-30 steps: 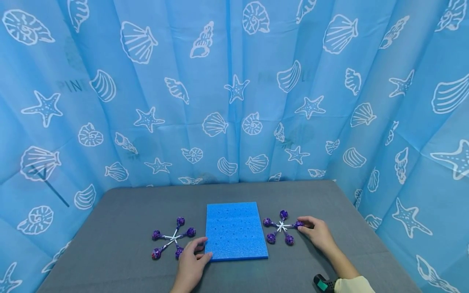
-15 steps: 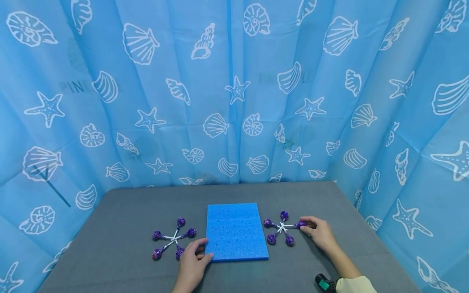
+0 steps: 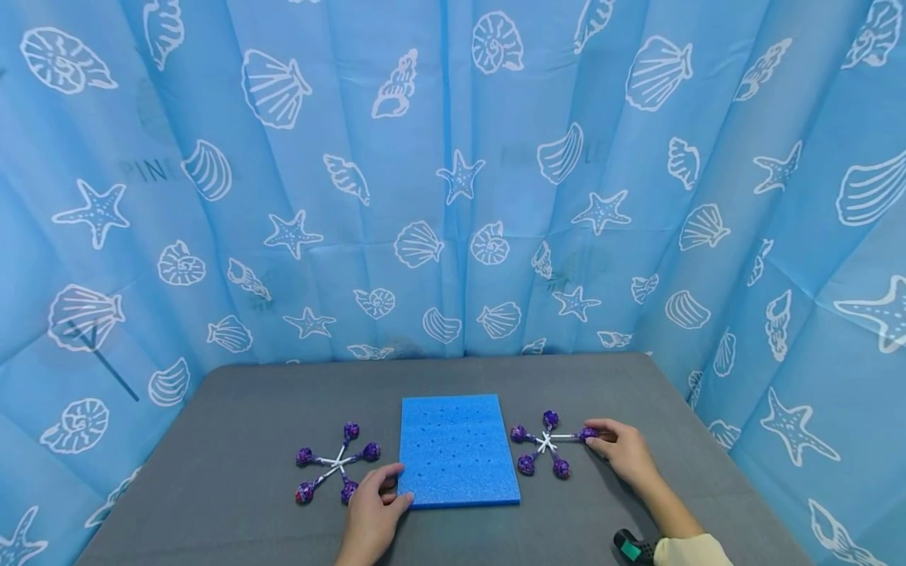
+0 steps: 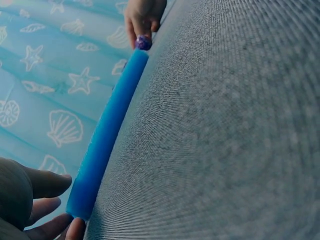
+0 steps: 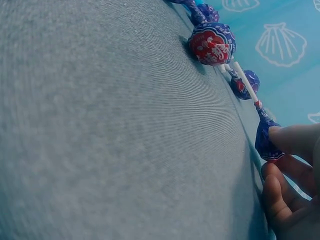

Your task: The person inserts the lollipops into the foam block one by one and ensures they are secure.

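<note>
My right hand (image 3: 623, 450) pinches the purple-wrapped head of a lollipop (image 5: 268, 135) between thumb and fingers. Its white stick points left toward a star of several lollipops (image 3: 545, 443) lying with stick ends crossed at the middle. At the left front corner of a blue foam board (image 3: 458, 452), my left hand (image 3: 372, 507) rests its fingertips against the side edge. Rows of small holes mark the top of the board, which lies flat. A second star of lollipops (image 3: 338, 462) lies left of the board, one head close by the left hand.
A grey cloth covers the table (image 3: 269, 401). Behind and around it hangs a blue curtain (image 3: 453, 212) printed with shells and starfish. A black strap with a green patch (image 3: 630, 546) is at the right wrist.
My right hand has drawn its lollipop slightly right, away from the middle of the right star. My left hand stays at the board's edge. The head view has shifted a little.
</note>
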Demonstrator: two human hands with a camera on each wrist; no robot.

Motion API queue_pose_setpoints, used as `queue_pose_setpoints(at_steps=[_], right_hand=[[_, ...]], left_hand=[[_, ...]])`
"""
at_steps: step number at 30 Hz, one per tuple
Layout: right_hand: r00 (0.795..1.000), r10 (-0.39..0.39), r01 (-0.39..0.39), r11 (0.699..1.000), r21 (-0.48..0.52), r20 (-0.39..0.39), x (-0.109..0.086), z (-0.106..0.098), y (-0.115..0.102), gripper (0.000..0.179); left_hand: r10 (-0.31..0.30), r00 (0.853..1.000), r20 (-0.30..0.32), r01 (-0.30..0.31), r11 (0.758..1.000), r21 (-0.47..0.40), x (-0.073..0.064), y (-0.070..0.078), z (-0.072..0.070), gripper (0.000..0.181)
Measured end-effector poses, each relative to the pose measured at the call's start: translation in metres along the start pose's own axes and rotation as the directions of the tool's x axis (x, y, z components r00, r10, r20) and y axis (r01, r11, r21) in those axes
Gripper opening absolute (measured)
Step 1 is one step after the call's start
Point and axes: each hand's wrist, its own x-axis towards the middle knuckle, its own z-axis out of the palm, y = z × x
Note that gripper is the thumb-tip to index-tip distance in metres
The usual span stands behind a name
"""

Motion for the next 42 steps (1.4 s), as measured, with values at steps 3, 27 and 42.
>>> queue_pose_setpoints(at_steps=[3, 27, 42], right_hand=[[1.000, 0.002, -0.002, 1.000, 0.011, 0.003, 0.000, -0.002, 0.000, 0.027], [0.998, -0.050, 0.051, 0.998, 0.023, -0.031, 0.032, -0.020, -0.027, 0.028], [0.989, -0.119, 0.120, 0.993, -0.001, -0.089, 0.055, -0.023, -0.059, 0.029]], left_hand=[[0.006, 1.000, 0.000, -0.006, 1.000, 0.002, -0.001, 0.000, -0.001, 0.043], [-0.002, 1.000, -0.006, 0.002, 1.000, 0.013, 0.001, -0.001, 0.000, 0.044], [0.013, 1.000, 0.000, -0.013, 1.000, 0.019, -0.001, -0.001, -0.001, 0.046]])
